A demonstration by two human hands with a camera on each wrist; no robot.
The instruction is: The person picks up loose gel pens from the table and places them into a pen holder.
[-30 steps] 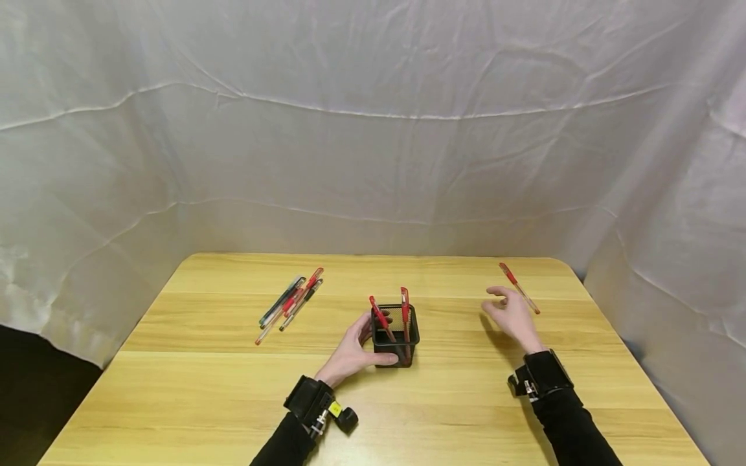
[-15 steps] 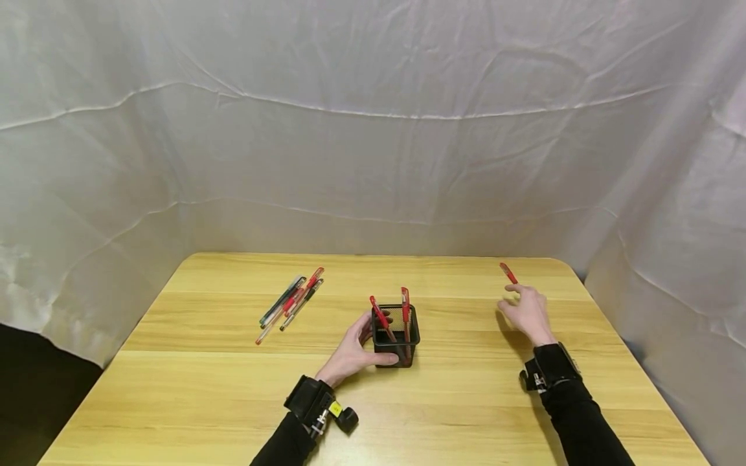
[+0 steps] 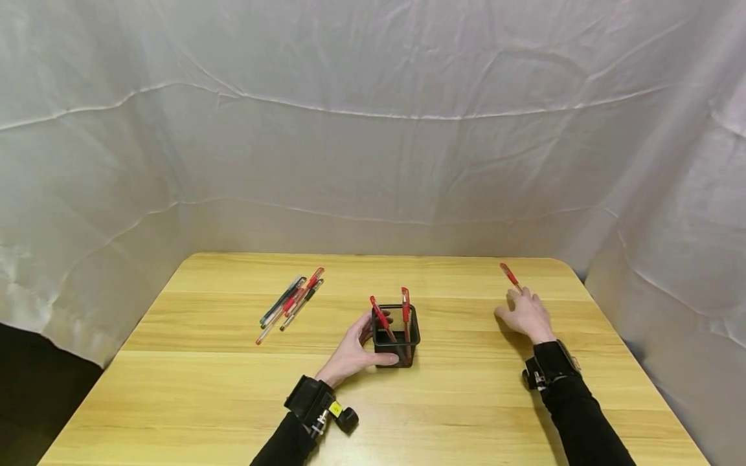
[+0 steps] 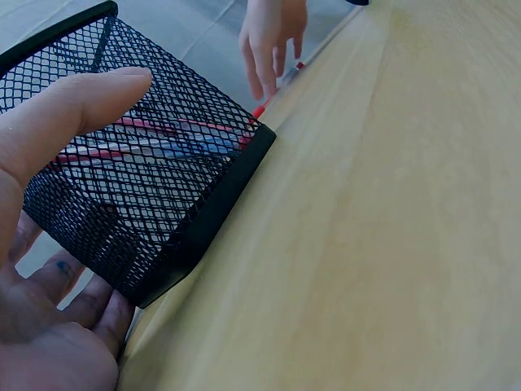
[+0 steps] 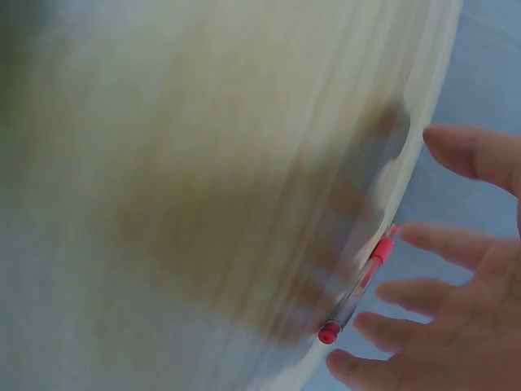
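My left hand (image 3: 352,353) grips a black mesh pen holder (image 3: 396,343) that stands upright near the middle of the table. Its thumb lies along one side of the mesh (image 4: 163,171) in the left wrist view. Two red-capped pens, one leaning left (image 3: 379,312) and one nearly upright (image 3: 405,303), poke out of the holder. Over on the right, my right hand (image 3: 526,316) hovers at a single red pen (image 3: 509,274), covering its lower part in the head view. From the right wrist, that pen (image 5: 359,289) lies beside the spread fingertips, and no grip on it shows.
On the table's left side, several red, black and dark green pens (image 3: 291,303) lie in a loose diagonal bundle. The wooden table (image 3: 454,401) has rounded far corners. Pale grey cloth (image 3: 373,162) hangs behind it and along the sides.
My right hand has moved right to the single red pen, and its fingers have come down over the pen's lower part. My left hand and the holder have stayed put.
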